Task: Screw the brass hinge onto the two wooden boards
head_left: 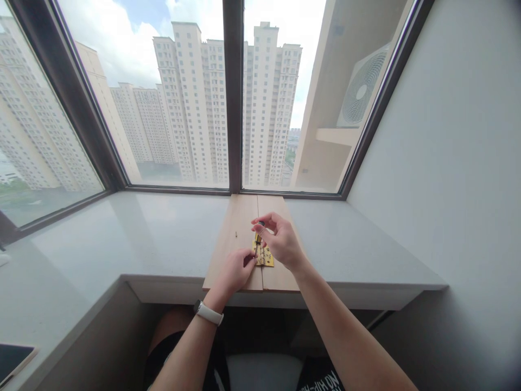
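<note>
Two pale wooden boards [244,209] lie side by side, with a brass-coloured hinge [266,257] across the seam between them. My right hand [283,239] grips a small screwdriver [259,237] with a black and yellow handle, held upright with its shaft pointing down at the hinge's left leaf. At that leaf's left edge, the fingers of my left hand [238,269] are pinched near the screwdriver's tip; whatever they hold is too small to make out. A single small screw [236,234] rests on the left board, beyond my left hand.
The boards lie on a white windowsill counter [171,244], their near ends at its front edge. Dark-framed windows [236,108] rise behind, and a white wall [448,163] stands on the right. A dark-screened device [16,361] lies at the lower left.
</note>
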A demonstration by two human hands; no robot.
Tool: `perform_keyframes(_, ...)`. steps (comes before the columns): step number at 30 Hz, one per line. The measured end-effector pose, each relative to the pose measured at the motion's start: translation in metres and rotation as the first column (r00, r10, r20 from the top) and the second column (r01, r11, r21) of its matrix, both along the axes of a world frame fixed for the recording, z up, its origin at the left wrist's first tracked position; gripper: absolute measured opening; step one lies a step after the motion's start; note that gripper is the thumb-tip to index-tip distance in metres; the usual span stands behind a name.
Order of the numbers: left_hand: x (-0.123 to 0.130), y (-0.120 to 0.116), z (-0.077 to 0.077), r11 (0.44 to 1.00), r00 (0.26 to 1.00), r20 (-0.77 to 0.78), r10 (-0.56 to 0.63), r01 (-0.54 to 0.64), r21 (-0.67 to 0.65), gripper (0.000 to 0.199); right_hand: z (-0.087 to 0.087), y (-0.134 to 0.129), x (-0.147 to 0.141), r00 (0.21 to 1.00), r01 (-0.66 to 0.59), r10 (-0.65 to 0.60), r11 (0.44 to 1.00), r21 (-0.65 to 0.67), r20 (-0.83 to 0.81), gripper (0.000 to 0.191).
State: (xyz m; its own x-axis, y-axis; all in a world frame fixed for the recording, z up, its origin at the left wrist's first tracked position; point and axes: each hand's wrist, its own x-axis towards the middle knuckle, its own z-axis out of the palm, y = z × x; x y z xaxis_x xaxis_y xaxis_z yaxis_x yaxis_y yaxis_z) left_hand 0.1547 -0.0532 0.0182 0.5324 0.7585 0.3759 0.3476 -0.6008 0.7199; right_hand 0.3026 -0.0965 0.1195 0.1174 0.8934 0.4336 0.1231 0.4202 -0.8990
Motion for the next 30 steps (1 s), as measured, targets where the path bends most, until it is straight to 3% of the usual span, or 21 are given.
perform_keyframes(5,-0.0001,-0.0006,0.0015,1.0,1.0,0.0,-0.006,0.006,-0.007,0.018,-0.0017,-0.0006,0.0,1.0,0.011,-0.011,1.0,0.013,-0.018,0.037)
perform_keyframes(11,0.0,0.0004,0.0004,1.0,1.0,-0.006,0.017,-0.017,0.008,0.017,0.0006,-0.0016,0.0005,0.993,-0.099,0.097,0.995,-0.029,-0.072,0.034)
perform_keyframes(19,0.0002,0.0004,-0.0002,1.0,1.0,0.011,0.003,-0.003,-0.003,0.017,-0.0038,0.0009,0.0011,0.999,0.019,-0.019,1.0,-0.013,-0.038,0.033)
perform_keyframes(30,-0.0003,-0.0015,0.003,1.0,1.0,-0.001,0.008,-0.008,-0.014,0.018,0.0036,-0.0047,0.0029,0.996,-0.091,0.091,0.995,-0.044,-0.022,0.033)
